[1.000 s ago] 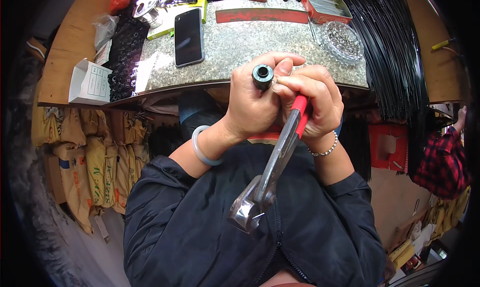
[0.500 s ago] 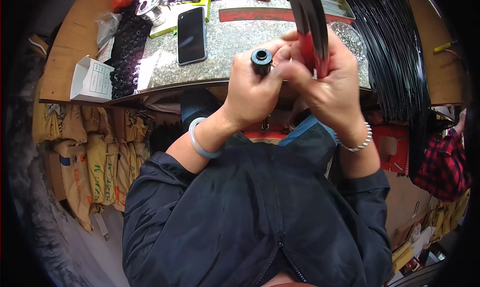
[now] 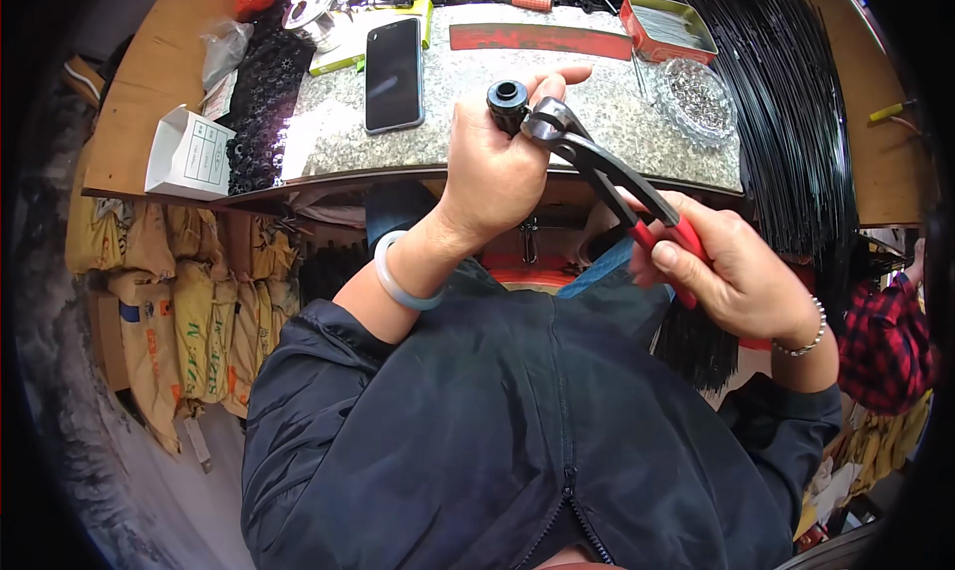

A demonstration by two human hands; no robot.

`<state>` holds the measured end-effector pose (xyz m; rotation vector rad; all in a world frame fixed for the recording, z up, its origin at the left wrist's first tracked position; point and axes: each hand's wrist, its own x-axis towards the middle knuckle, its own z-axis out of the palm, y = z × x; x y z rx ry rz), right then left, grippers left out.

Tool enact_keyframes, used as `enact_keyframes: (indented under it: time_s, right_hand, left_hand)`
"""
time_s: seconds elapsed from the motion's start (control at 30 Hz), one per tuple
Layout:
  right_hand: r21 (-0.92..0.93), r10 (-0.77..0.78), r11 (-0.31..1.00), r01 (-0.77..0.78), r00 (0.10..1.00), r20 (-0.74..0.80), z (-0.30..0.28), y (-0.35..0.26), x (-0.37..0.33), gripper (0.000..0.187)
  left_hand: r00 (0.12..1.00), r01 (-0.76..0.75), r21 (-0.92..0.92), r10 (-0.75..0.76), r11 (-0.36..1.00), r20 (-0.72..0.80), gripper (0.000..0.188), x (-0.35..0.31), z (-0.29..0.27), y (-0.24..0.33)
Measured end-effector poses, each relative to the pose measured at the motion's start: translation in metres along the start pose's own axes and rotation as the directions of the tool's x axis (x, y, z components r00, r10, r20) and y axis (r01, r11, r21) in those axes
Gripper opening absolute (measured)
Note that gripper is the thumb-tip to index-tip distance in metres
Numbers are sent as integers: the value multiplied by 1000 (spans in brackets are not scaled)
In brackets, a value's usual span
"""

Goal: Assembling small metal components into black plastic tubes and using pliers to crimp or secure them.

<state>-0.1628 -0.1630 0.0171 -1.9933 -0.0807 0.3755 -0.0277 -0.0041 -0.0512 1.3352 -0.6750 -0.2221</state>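
My left hand [image 3: 497, 167] is closed around a black tubular part [image 3: 508, 96], its round hollow end pointing up. In my right hand [image 3: 741, 277] is a pair of end-cutting pincers [image 3: 609, 162] with red-coated handles and long dark arms. The steel head of the pincers lies right beside the tube's end, against the thumb and fingers of my left hand. Whether the jaws grip anything there cannot be made out. My left index finger stretches out to the right beyond the pincers' head.
On the stone slab [image 3: 458, 83] lie a phone [image 3: 394, 76] and a red strip [image 3: 537, 39]. A clear dish [image 3: 696, 102] of small metal pieces and a red tin [image 3: 668, 31] stand to the right. Long black rods [image 3: 786, 122] cover the right side; a white box [image 3: 189, 157] is left.
The pincers swung from upright near my fingers to a slant, their head now at the tube. My right hand moved down and right, away from my left hand.
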Motion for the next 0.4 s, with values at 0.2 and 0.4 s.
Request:
enact_keyframes:
  time_s: [0.2, 0.4]
  right_hand:
    - [14, 273, 961, -275, 958, 91, -21, -29, -6, 21]
    - [53, 438, 892, -449, 887, 142, -15, -19, -1, 39]
  left_hand:
    - [1000, 23, 87, -24, 996, 6, 25, -4, -1, 2]
    - [1000, -5, 185, 1, 983, 18, 25, -2, -1, 7]
